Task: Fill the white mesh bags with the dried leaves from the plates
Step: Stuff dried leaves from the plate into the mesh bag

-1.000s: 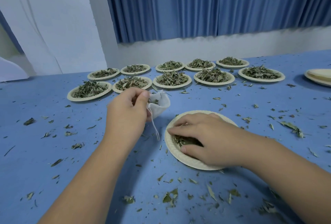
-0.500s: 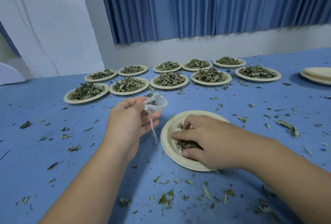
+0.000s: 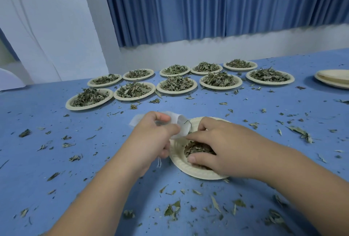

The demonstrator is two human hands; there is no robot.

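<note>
Head view: left hand [image 3: 154, 137] pinched the bag [image 3: 181, 124] open over the plate [image 3: 180, 164]'s far-left rim. Right hand [image 3: 217, 147] curled round the leaves [image 3: 196, 148] on it. Step: scooping. Next, probably lift the clump into the bag's mouth. Ten full plates [image 3: 176, 84] sat far, empty stack [image 3: 332, 79] far right, scraps [image 3: 172, 209] across the table [image 3: 37, 160]. Nothing seemed to block.

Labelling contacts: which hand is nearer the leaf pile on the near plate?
Right. The right hand cups the leaf pile on the near plate, fingers curled round it. The left hand is at the plate's left rim, gripping the white mesh bag.
</note>
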